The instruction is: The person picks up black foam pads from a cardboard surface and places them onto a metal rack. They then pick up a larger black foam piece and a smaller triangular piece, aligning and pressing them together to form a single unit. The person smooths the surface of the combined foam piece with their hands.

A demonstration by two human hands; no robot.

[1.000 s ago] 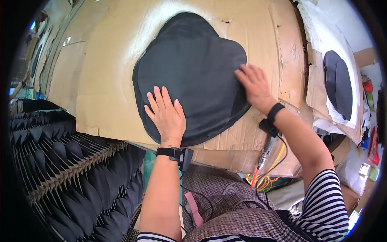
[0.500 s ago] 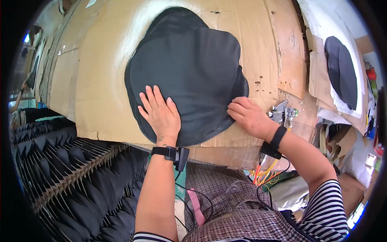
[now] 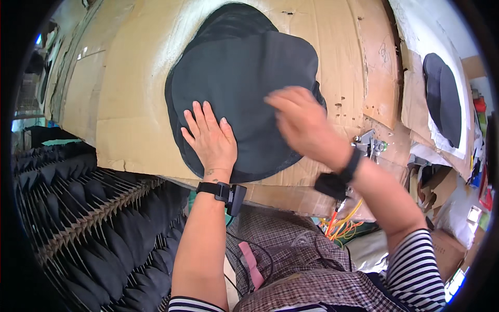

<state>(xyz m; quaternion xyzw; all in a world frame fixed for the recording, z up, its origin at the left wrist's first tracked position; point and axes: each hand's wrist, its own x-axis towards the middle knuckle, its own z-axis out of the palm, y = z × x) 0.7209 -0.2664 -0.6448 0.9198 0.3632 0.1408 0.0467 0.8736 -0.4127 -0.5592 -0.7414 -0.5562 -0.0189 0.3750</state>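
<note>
A large, rounded, soft black sheet lies on the cardboard-covered table. Beneath it, the edges of another black piece show at the far side and along the rim. My left hand rests flat on the near left part of the top sheet, fingers spread. Over the right part of the same sheet is my right hand, smeared by motion with its fingers bent. Whether it touches the sheet or holds anything I cannot tell. Each wrist wears a black strap with a small device.
A metal spray gun is by the table's right edge, with orange and yellow hoses below. Farther right, a black piece lies on a white-coated board. Many black, leaf-shaped pieces sit on thin rods in a rack at lower left.
My right hand has left the sheet's right edge and swung left and up over its surface. My left hand stays flat on the sheet. The whole view has shifted slightly.
</note>
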